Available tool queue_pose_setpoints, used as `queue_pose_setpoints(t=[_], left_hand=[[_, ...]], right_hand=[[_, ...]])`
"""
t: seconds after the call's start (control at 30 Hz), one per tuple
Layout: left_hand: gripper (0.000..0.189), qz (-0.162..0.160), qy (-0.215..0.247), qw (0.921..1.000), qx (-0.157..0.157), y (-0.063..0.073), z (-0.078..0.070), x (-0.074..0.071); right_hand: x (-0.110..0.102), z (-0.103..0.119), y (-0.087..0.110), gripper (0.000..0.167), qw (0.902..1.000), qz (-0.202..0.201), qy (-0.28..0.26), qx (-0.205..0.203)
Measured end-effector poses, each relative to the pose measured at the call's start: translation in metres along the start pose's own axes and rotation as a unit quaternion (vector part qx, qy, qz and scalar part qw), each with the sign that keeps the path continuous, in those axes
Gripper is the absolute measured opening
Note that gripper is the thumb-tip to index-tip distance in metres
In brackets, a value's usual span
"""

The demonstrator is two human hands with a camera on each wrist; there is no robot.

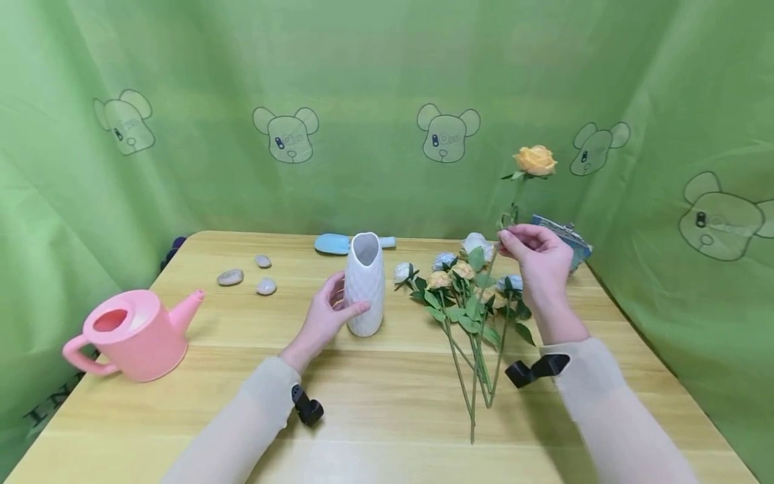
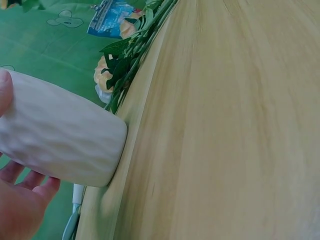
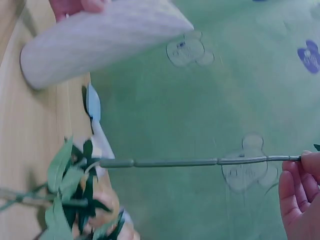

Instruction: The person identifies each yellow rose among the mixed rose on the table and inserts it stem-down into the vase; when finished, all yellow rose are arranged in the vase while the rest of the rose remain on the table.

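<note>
Well, mid-frame the left hand [image 1: 326, 314] gripped the vase [image 1: 366, 292]; the right hand [image 1: 540, 259] pinched the upper-right yellow rose [image 1: 535, 161], whose stem [image 3: 175, 163], apparently reaching the heaped flowers [image 1: 439, 279], could snag and drag them.

Green curtain [image 1: 369, 181] behind and at both sides, outlined cartoon heads [image 1: 290, 140] printed across; pale wood-grain surface [image 1: 387, 423].

Bare table [image 1: 402, 356] leaves a hand room to pass between the vase [image 1: 367, 286] and the heaped flowers [image 1: 474, 308], with free air above the vase. The left hand [image 1: 325, 316] blocks the vase's left side. The flowers bar the right, stretching toward the near edge; over them, the right hand [image 1: 540, 259] holds a rose [image 1: 535, 161] upright.
</note>
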State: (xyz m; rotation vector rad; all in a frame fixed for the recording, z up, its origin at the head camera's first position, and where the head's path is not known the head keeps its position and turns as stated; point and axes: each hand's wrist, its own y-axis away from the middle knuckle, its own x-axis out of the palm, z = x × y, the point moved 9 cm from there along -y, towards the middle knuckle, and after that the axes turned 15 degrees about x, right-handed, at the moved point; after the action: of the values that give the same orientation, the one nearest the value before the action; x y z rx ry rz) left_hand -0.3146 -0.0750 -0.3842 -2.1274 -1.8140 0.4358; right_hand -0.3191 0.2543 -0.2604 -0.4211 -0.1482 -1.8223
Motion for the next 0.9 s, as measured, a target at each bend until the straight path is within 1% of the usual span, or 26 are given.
queue_pose_setpoints(t=[0.13,0.33,0.47,0.57,0.67,0.77,0.83,0.9], left_hand=[[0.071,0.003,0.0,1.0,0.008,-0.001,-0.002,0.002],[0.07,0.001,-0.008,0.9998,0.017,-0.001,-0.004,0.0],[0.068,0.015,-0.01,0.9994,0.029,-0.001,-0.006,0.003],[0.07,0.027,-0.016,0.9987,0.041,-0.002,-0.005,0.007],[0.075,0.022,-0.024,0.9985,0.043,-0.004,0.003,0.008],[0.077,0.006,-0.034,0.9985,0.042,-0.006,0.015,0.006],[0.076,-0.004,-0.041,0.9984,0.04,-0.007,0.022,0.004],[0.073,-0.007,-0.044,0.9981,0.043,-0.008,0.024,0.004]], right_hand=[[0.03,0.002,0.002,0.017,0.999,0.007,0.043,-0.006],[0.094,0.012,0.007,0.015,0.9951,0.045,0.075,-0.047],[0.131,0.023,0.012,0.013,0.9912,0.065,0.079,-0.085],[0.151,0.033,0.013,0.012,0.9908,0.065,0.054,-0.106],[0.168,0.038,0.012,0.012,0.9915,0.059,0.031,-0.111],[0.185,0.035,0.012,0.013,0.9915,0.059,0.023,-0.113],[0.194,0.026,0.013,0.013,0.9906,0.06,0.046,-0.114],[0.2,0.013,0.014,0.014,0.9873,0.065,0.086,-0.117]])
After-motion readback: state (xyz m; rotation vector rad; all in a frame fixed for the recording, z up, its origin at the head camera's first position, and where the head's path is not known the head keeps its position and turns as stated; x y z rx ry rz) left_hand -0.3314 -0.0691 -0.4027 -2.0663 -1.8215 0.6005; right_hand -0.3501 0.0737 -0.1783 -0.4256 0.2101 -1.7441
